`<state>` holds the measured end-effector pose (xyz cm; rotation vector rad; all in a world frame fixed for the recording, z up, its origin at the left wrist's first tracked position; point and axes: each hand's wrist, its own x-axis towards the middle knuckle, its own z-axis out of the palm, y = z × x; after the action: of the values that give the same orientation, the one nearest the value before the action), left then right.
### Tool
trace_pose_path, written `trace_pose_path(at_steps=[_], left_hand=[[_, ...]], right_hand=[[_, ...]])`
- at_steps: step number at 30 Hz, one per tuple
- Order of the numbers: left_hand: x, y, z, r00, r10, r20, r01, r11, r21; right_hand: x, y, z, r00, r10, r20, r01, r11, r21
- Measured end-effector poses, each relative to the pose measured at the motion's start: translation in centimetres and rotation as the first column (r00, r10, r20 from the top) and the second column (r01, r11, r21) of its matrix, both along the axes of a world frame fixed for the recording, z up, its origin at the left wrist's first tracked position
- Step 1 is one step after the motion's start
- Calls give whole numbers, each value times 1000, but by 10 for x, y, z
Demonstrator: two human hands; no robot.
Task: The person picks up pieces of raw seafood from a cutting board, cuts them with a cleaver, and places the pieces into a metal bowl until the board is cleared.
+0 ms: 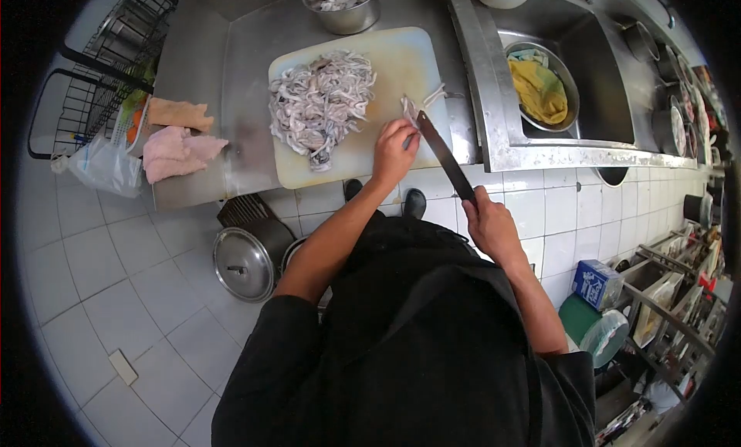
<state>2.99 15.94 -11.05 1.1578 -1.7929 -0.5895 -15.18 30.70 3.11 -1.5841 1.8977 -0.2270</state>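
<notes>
My right hand (492, 225) is wrapped round the dark handle of a long kitchen knife (446, 155). The blade slants up and left, its tip end beside my left hand (395, 152). With closed fingers my left hand presses a small piece of squid (408, 107) onto the white cutting board (401, 53); part of the piece is hidden by the fingers and blade. A few pale strips (434, 94) lie at the board's right edge. A large heap of whitish squid pieces, mostly tentacles (320, 99), covers the board's left half.
Behind the board stands a steel pot (343, 18) with more pale pieces. On the right, a sink (602, 69) holds a steel bowl (570, 99) with a yellow cloth (539, 90). Pink (176, 155) and orange (179, 113) cloths lie at the counter's left end. A lidded pot (245, 263) stands below.
</notes>
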Motion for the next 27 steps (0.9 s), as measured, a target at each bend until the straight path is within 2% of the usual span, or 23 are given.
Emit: trace_pose_path(at_steps=[5,10,13,19,27], left_hand=[[0,0,-2,999,20,-27,-21,1000,-16],[-1,0,-1,1000,2,-5,-2,1000,-31],[-1,1,1,1000,-5,2,5,999,-38],[-2,1,0,999,11,-42,-11,1000,-5],[0,-1,2,1000,-9,7,9,999,-36]], right_hand=[[0,-6,-2,1000,19,-15,-19,1000,18],[4,6,-1,998,-50,-24,49,999,-6],[4,13,-10,995,-97,36,97,995,-1],[3,12,-5,997,-75,18,75,997,15],[11,-5,-7,998,-42,43,42,999,21]])
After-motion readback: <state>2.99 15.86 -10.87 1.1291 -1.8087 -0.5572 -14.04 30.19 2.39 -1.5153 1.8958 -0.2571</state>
